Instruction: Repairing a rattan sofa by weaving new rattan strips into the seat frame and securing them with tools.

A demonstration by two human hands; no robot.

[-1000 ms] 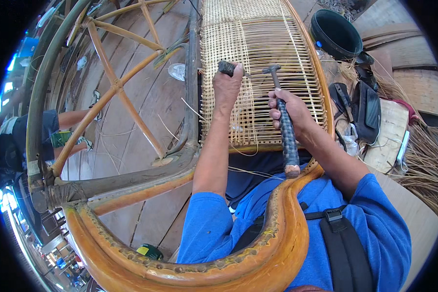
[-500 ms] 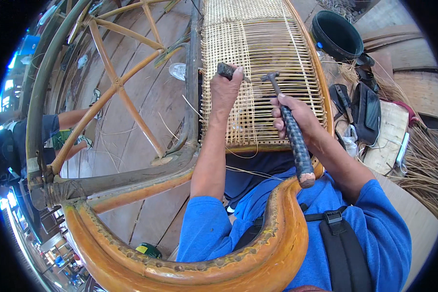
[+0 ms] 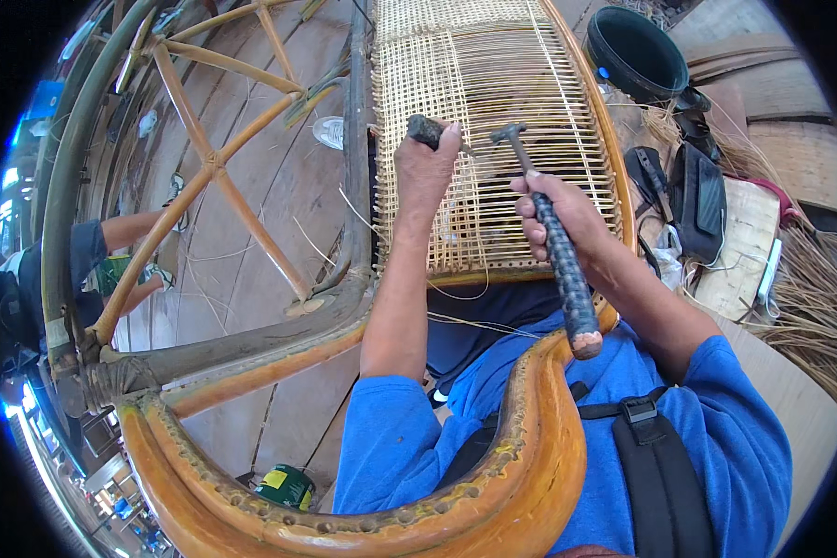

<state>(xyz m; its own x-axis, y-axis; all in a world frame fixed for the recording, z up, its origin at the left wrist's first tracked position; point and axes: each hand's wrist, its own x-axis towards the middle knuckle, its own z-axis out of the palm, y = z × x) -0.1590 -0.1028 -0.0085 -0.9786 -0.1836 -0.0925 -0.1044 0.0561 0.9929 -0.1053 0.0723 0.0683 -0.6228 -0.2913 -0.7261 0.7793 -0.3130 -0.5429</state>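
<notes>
My left hand (image 3: 425,172) is closed around a short tool with a dark, rough handle (image 3: 425,131), held over the woven cane panel (image 3: 421,84). A thin dark shaft seems to come out on its right side, but the tip is hard to make out. In my right hand (image 3: 567,219) is a small-headed hammer (image 3: 560,256), gripped by its black wrapped handle. The hammer's metal head is just right of the left-hand tool, apart from it. Below both hands, cane strands cross the panel; the left part is closely woven, while the right part has mostly crosswise strands.
A curved, varnished rattan frame (image 3: 353,532) passes in front of my body. Crossed rattan poles (image 3: 216,160) stand at left, with another person's arm (image 3: 139,226) beyond them. A black bucket (image 3: 637,56), a black pouch (image 3: 697,205) and cane bundles (image 3: 809,307) lie at right.
The view has shifted slightly, so the panel and frame appear a little further left. The hammer head has risen slightly; both hands keep their grips.
</notes>
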